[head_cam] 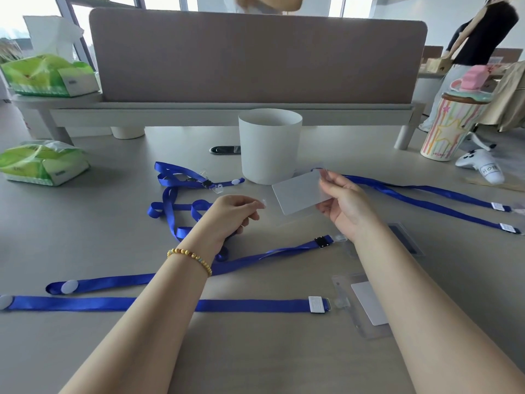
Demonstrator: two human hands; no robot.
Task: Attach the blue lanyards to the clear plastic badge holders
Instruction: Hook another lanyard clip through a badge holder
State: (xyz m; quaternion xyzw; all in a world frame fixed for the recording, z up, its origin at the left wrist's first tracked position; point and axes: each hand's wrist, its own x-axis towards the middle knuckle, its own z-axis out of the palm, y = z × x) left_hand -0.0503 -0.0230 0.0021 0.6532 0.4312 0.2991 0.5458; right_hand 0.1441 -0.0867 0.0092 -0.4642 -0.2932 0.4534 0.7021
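My left hand (pixel 235 213) pinches the clip (pixel 262 202) just left of the holder (pixel 298 194) my right hand (pixel 343 206) grips, its long axis pointing toward the clip.

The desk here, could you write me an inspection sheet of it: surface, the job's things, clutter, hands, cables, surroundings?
Surface: pale grey desk, with a padded divider at its far edge.
Job's things: several blue lanyards lie across the desk; a clear badge holder with a white card lies near the right forearm; a frosted badge holder is held up.
Clutter: white cup, two green tissue packs, striped tumbler, white game controller.
Hands: right hand pinches the frosted badge holder; left hand pinches a small clear clip.
Cables: nothing seen.
Surroundings: windows behind; another person stands far right.
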